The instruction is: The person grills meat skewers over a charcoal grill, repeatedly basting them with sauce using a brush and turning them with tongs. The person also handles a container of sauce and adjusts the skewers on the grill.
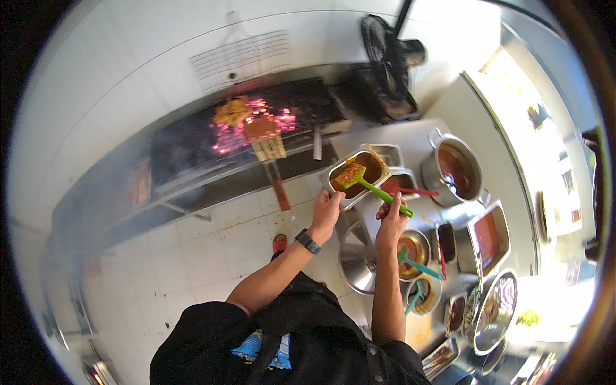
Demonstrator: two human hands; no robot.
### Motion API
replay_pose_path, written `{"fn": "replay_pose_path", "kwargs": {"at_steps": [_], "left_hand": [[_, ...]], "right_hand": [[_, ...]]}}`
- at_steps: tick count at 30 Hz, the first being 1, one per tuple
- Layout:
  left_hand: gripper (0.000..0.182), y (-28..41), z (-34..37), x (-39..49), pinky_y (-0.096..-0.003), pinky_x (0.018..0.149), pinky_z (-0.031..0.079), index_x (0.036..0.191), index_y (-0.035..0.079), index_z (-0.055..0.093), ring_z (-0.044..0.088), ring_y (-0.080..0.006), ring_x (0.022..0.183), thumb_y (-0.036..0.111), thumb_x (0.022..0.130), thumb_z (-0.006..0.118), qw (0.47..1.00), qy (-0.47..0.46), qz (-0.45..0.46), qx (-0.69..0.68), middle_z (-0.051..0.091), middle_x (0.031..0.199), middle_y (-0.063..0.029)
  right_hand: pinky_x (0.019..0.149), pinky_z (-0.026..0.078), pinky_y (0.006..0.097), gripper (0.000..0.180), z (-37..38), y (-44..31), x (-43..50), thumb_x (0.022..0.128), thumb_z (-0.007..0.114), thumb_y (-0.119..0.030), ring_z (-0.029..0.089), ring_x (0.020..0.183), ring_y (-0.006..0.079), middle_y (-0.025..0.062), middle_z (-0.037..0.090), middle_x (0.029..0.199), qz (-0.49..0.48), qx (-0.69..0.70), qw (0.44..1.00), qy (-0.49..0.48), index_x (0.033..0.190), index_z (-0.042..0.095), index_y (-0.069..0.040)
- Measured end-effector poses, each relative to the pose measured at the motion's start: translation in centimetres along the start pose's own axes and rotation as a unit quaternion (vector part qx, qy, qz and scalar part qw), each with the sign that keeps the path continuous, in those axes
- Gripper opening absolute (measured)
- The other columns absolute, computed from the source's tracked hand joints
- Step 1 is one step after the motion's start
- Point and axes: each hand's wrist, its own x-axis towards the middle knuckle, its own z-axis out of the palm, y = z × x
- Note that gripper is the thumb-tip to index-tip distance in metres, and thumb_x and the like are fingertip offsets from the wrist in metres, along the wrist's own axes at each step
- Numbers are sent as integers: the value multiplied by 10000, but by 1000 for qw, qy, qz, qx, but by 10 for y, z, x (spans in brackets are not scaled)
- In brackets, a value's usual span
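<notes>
My left hand (325, 216) grips the near left corner of a rectangular steel food pan (353, 201), which holds reddish-brown sauce (374, 168). In my right hand (392, 219) is the handle of a green basting brush or spatula (380, 192). Its sauce-coated head lies over the pan's opening; whether it touches the sauce, I cannot tell. Left of the pan, a grill basket with a wooden handle (279, 195) reaches over glowing charcoal (226, 137). It seems to hold reddish food (261, 127) on pale sticks (267, 148). A yellowish piece of food (232, 111) lies behind it.
On the steel table at right stand a stockpot of red sauce (455, 168), a deep pan (495, 236), a bowl with a teal-handled utensil (421, 248), a pot lid (353, 260) and a colander (495, 308). A black fan (380, 53) stands behind the grill. Smoke hangs at left.
</notes>
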Motion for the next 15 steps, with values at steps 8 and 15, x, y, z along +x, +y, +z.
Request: {"fn": "replay_pose_path", "kwargs": {"at_steps": [8,15], "left_hand": [[187,86,-149,84,-262,587,431,983,55,540,533,-97,712,169,846,595,988,103,70,-92,571,855,-14],[294,155,-330,157,-306,734,469,1080,47,535,557,-143,865,182,831,612,967,210,142,-23,568,993,-39]], "right_hand": [[460,372,215,300,197,57,8,942,579,-339,465,551,70,-2,497,670,91,57,986,-130,957,581,-40],[465,364,215,255,378,156,67,930,609,-319,465,533,54,-26,519,653,102,108,980,-132,876,600,-71]]}}
